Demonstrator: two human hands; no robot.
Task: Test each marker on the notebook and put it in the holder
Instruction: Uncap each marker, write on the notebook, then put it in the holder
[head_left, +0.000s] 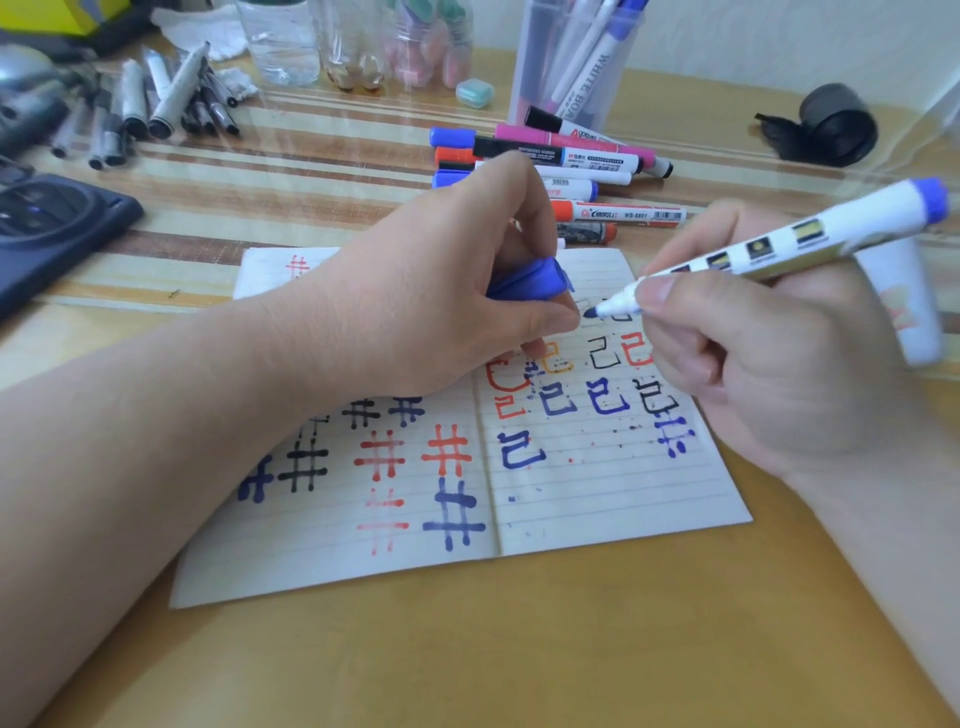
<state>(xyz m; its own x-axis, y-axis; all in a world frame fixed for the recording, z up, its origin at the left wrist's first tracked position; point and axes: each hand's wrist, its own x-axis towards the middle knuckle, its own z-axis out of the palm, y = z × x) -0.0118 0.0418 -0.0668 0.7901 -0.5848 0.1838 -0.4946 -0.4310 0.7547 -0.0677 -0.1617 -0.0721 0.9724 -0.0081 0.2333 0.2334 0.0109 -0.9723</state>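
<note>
In the middle of the frame, the right hand (753, 364) pinches a blue marker (779, 244), its tip down on the right page of the notebook (623, 499). The left hand (441, 291) grips the cap (530, 280) and rests on the notebook. A light press on a bare line looks best. The holder (535, 52) stands at the top, well behind both hands.

Item one: left hand (441, 296), bare, broad across the back, with rounded knuckles and faint tendon lines near the wrist.
Item two: left forearm (156, 447), bare over its whole visible length, filling the lower left of the frame, with fine creases at the wrist.
Item three: right hand (753, 364), bare, centre right; thumbnail (657, 288) cut short and squarish.
Item four: right forearm (893, 530), bare, along the lower right edge, slightly blurred.
</note>
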